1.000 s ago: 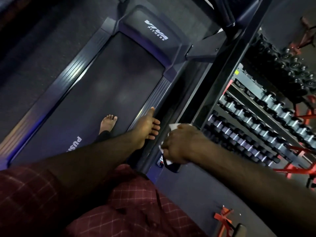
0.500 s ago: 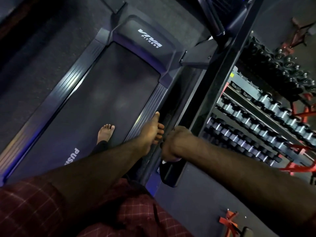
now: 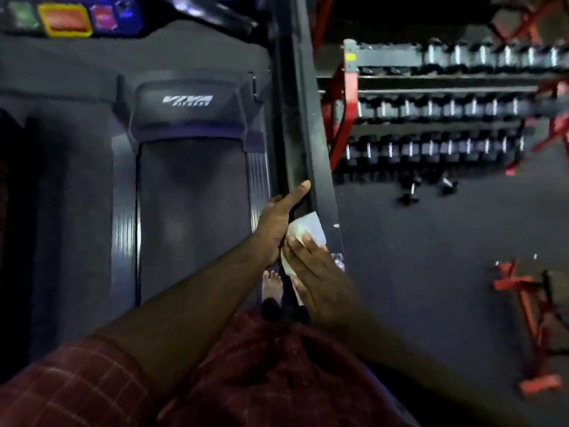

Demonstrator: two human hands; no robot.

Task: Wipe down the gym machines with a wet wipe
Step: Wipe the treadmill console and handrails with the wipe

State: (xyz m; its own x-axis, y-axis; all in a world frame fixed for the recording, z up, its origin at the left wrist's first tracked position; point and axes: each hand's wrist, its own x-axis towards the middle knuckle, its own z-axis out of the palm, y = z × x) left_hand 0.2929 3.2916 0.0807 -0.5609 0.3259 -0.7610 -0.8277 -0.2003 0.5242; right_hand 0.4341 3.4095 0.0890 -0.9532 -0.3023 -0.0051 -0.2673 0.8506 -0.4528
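- Right hand (image 3: 320,272), fingers flat, presses crumpled white wet wipe (image 3: 308,231) onto long dark treadmill rail (image 3: 300,134) running straight ahead.
- Left hand (image 3: 277,223) alongside on rail, grip unclear.

dim room with a dark grey floor (image 3: 431,257). far right stands a red-framed dumbbell rack (image 3: 431,79), loose dumbbells (image 3: 408,195) before it; a red stand (image 3: 509,284) near right.
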